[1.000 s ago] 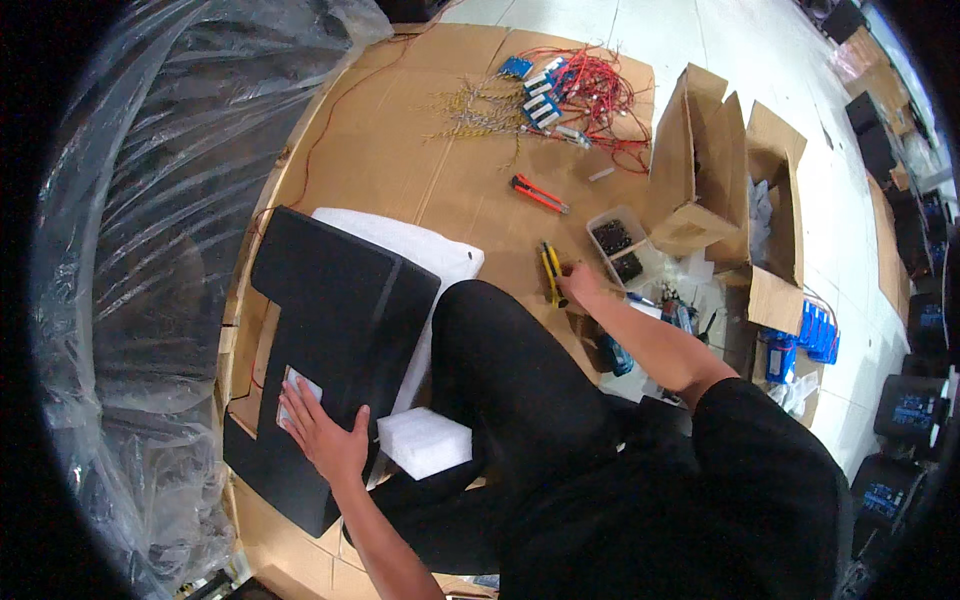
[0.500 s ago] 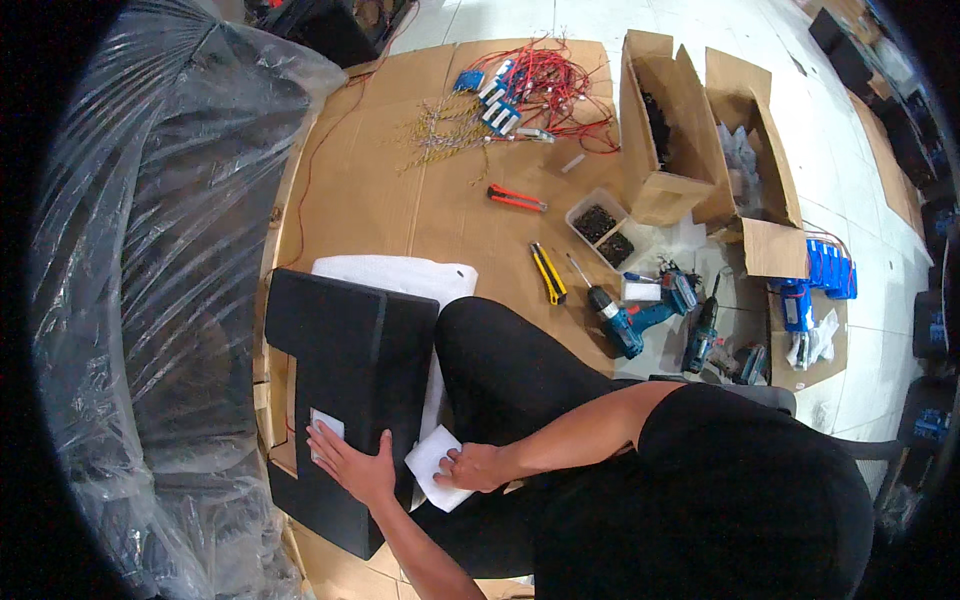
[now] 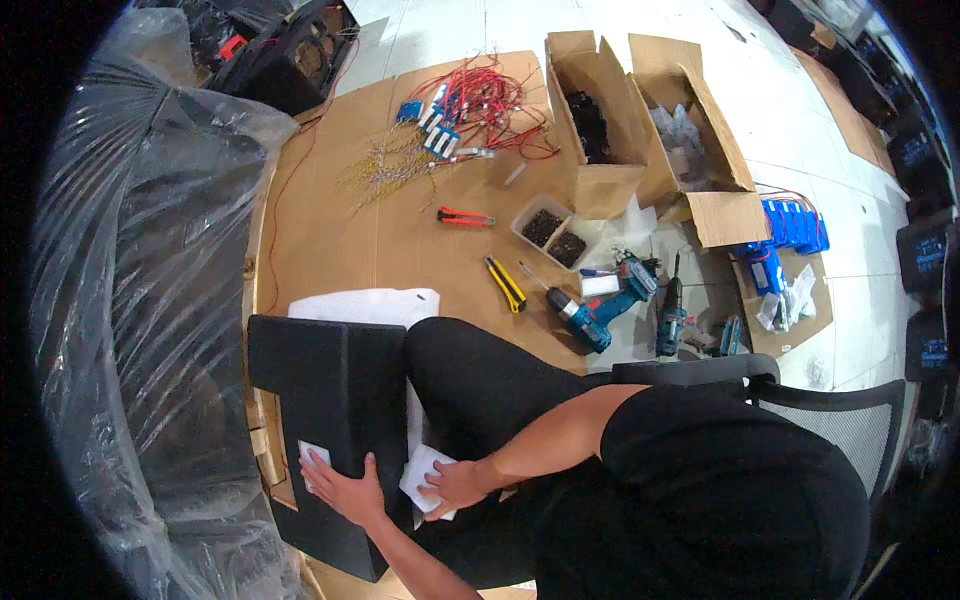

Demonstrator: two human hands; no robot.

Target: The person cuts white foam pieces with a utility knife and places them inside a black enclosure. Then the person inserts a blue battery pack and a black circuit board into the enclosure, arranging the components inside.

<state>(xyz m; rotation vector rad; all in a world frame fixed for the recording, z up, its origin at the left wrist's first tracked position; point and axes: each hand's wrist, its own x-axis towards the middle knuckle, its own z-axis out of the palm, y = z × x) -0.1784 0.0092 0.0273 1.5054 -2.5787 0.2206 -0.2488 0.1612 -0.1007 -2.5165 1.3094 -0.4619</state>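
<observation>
A black box-shaped cabinet (image 3: 372, 400) with a rectangular notch in its left edge rests against my legs. My left hand (image 3: 345, 492) lies on its top face with fingers spread, their tips over a small white piece (image 3: 314, 453) beside the notch. At the cabinet's right side, my right hand (image 3: 458, 488) has its fingers over a white folded pad (image 3: 424, 466), which looks like foam or cloth. The pad's underside is hidden, so I cannot tell how firmly it touches the cabinet. A white foam sheet (image 3: 360, 303) shows from beneath the cabinet's far end.
On the cardboard sheet (image 3: 340, 230) lie a yellow cutter (image 3: 506, 284), a red cutter (image 3: 466, 217), a screw box (image 3: 549, 232) and tangled red wires (image 3: 488, 100). Cordless drills (image 3: 590, 318), open cartons (image 3: 605, 170) and blue battery packs (image 3: 795, 225) stand right. Plastic sheeting (image 3: 170, 300) hangs left.
The whole view has shifted, so the scene sits further left. My right hand's fingers, curled before, now reach further over the white pad. My left hand stays on the cabinet.
</observation>
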